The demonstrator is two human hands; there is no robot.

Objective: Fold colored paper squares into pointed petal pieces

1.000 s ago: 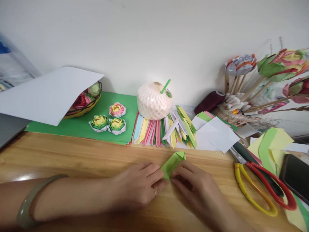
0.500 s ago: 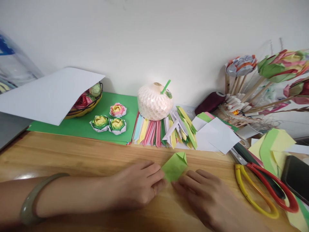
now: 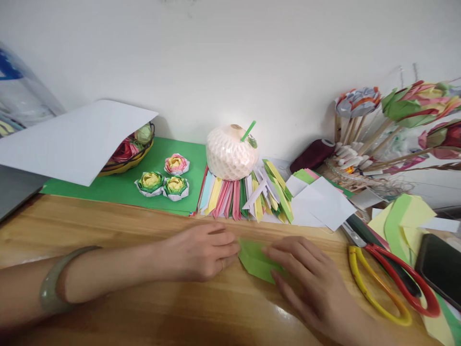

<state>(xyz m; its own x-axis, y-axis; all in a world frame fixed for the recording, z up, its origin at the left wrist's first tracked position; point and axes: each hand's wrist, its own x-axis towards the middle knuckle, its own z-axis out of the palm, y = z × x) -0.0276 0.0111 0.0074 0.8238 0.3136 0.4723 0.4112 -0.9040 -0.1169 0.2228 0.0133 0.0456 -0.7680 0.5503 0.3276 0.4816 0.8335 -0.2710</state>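
A small piece of light green folding paper (image 3: 254, 259) with creased edges lies between my hands, at or just above the wooden table. My left hand (image 3: 203, 252) has its fingers curled together, the tips at the paper's left corner. From the right, my right hand (image 3: 309, 276) takes the paper's other end, its thumb below and its fingers above. These fingers cover the right part of the paper. A bangle (image 3: 59, 281) is on my left wrist.
Scissors (image 3: 387, 278) with red and yellow handles lie at the right, near a black phone (image 3: 439, 264). Behind stand folded paper strips (image 3: 234, 199), a wrapped coconut (image 3: 232, 151) with a green straw, several paper flowers (image 3: 176, 185) and white paper sheets (image 3: 324, 204).
The green paper has been turned, so its folded point no longer faces away from me. My right hand has moved up and over its right end; my left hand has shifted slightly left and away.
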